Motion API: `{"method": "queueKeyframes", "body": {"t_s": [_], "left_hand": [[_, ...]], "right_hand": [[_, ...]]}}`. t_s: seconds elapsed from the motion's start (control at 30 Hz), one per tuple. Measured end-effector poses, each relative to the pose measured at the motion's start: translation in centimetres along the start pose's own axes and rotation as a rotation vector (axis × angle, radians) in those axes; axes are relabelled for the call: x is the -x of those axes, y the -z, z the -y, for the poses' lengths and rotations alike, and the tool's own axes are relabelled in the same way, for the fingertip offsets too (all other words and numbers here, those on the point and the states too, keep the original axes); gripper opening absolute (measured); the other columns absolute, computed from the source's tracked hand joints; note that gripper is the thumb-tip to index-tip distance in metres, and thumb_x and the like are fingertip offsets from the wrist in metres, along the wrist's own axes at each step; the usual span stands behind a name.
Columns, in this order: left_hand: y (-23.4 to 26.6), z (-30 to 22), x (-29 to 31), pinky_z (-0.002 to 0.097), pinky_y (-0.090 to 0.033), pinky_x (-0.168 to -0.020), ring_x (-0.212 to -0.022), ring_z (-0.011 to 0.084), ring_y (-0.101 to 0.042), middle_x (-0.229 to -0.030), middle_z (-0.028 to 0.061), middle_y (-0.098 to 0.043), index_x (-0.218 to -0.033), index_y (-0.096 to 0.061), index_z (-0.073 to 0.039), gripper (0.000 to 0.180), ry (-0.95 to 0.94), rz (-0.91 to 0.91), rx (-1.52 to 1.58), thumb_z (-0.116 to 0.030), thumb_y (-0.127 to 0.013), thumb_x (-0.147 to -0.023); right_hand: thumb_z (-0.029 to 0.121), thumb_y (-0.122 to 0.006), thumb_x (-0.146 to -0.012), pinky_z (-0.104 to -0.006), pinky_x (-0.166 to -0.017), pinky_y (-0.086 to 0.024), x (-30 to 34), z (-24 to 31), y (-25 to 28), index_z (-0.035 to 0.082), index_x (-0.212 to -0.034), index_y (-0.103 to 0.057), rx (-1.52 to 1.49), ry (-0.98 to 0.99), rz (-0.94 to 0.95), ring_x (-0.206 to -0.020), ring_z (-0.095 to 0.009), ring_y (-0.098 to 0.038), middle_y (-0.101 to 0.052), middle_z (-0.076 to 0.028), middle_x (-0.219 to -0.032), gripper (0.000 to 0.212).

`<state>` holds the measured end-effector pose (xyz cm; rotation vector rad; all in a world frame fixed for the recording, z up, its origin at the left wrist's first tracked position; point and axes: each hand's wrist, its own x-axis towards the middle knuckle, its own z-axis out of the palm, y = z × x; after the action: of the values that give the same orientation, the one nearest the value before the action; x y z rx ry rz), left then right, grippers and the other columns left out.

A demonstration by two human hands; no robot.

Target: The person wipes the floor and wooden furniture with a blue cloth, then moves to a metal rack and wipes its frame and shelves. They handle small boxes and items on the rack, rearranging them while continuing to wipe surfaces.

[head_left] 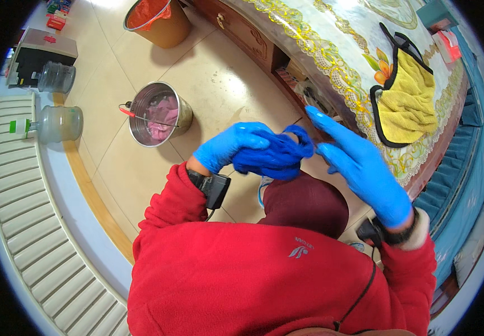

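L hand (230,147) gripped blue fabric bundle (275,161) above knee (306,204); R hand (359,165) spread just beside, contact unclear. Step: apparently handling bundle, L-held. Next move prob. called for R fingers closing.

I'm remotely watching bright-blue gloves (219,150), a deeper-blue looped bundle (270,159), red sleeves (166,196), a black-edged yellow cloth (407,103) and a gold-patterned whitish tablecloth (331,56).

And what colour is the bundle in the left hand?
The bundle is deep blue, best seen in the head view.
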<state>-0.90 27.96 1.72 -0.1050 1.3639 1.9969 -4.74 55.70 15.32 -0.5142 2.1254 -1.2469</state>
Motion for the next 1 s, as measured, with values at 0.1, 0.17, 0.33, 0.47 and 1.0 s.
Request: {"method": "queueKeyframes", "body": {"t_s": [0.1,0.17,0.33,0.47,1.0], "left_hand": [[4.5,1.9,0.3,0.0341,-0.051,-0.089,-0.094,0.0209,-0.064,-0.104,0.0092,-0.069,-0.11,-0.065,-0.003,0.029,-0.157,-0.246,0.353,-0.02,-0.065,-0.086],[8.3,3.5,-0.2,0.0365,-0.053,-0.086,-0.09,0.024,-0.066,-0.1,0.0106,-0.069,-0.108,-0.064,-0.002,0.028,-0.217,-0.354,0.506,-0.018,-0.065,-0.085],[19.1,6.2,-3.8,0.0344,-0.05,-0.094,-0.103,0.0238,-0.064,-0.11,0.0114,-0.068,-0.12,-0.061,-0.002,0.043,-0.431,-0.941,-0.089,0.003,-0.062,-0.078],[26.2,6.4,-8.7,0.0334,-0.046,-0.1,-0.111,0.0218,-0.062,-0.115,0.0107,-0.066,-0.122,-0.063,-0.005,0.046,-0.73,-1.096,-0.553,0.008,-0.055,-0.078],[39.1,18.7,-22.2,0.0568,-0.033,-0.11,-0.136,0.0526,-0.033,-0.152,0.034,-0.025,-0.146,-0.045,-0.024,0.078,0.278,-0.841,-1.335,-0.045,-0.07,-0.076]], "right_hand": [[0.011,-0.058,-0.095,-0.0369,-0.101,-0.045,4.4,1.3,2.9,0.0,-0.14,-0.049,-0.019,0.144,-0.182,-0.122,-0.028,-0.057,-0.055,-0.015,-0.14,0.048],[0.007,-0.056,-0.094,-0.0389,-0.107,-0.04,6.3,0.9,5.0,-0.002,-0.138,-0.051,0.372,0.17,-0.34,-0.127,-0.03,-0.054,-0.054,-0.017,-0.141,0.045],[0.018,-0.053,-0.097,-0.0439,-0.115,-0.03,8.1,-3.2,6.8,-0.001,-0.141,-0.048,0.965,0.062,-0.268,-0.139,-0.037,-0.041,-0.044,-0.022,-0.149,0.049],[0.033,-0.048,-0.1,-0.0453,-0.118,-0.023,8.5,-5.3,6.5,-0.001,-0.147,-0.041,1.026,0.022,-0.205,-0.144,-0.04,-0.031,-0.033,-0.023,-0.155,0.058],[0.045,-0.04,-0.102,-0.0518,-0.119,-0.016,9.4,-6.6,6.8,0.001,-0.153,-0.029,1.031,-0.122,-0.152,-0.147,-0.044,-0.021,-0.023,-0.028,-0.158,0.068]]}}
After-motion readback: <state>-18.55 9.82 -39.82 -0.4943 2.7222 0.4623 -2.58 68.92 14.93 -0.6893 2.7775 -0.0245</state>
